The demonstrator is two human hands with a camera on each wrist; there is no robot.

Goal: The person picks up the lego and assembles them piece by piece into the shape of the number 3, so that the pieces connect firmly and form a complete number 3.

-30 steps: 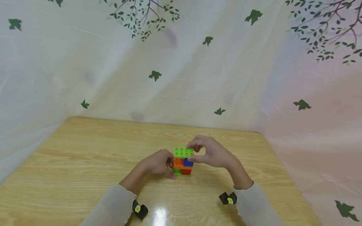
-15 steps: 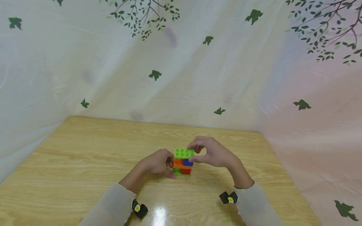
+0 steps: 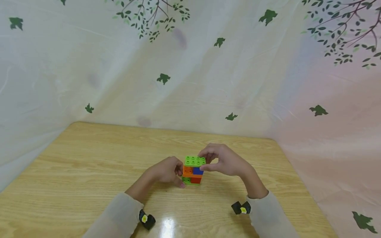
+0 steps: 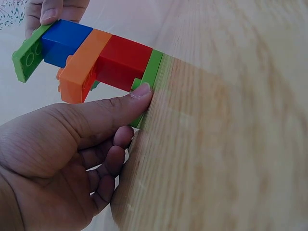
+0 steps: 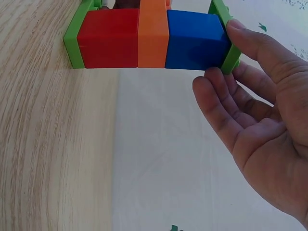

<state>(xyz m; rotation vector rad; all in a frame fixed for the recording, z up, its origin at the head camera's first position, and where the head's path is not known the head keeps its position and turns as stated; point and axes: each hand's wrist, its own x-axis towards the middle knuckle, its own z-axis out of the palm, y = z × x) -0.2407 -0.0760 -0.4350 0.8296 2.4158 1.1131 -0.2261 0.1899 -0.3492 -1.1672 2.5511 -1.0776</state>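
A stack of toy building bricks stands upright on the table between my hands. From the bottom it has a thin green plate [image 4: 153, 67], a red brick [image 5: 108, 38], an orange brick [image 5: 154, 38], a blue brick [image 5: 197, 41] and a studded green plate [image 3: 195, 161] on top. My left hand [image 3: 167, 171] pinches the bottom green plate low at the tabletop. With thumb and fingers, my right hand [image 3: 228, 161] pinches the right end of the top green plate, which sits slightly tilted against the blue brick. Its left end overhangs, baring hollow underside in the left wrist view.
The wooden table [image 3: 104, 148] stretches out around the stack. Behind and beside it hangs a pale cloth [image 3: 125, 82] printed with leaves and branches. Both sleeves carry small dark wrist devices [image 3: 241, 208].
The top green plate has shifted slightly to the right, together with my right hand. My left hand and the lower bricks stay where they were.
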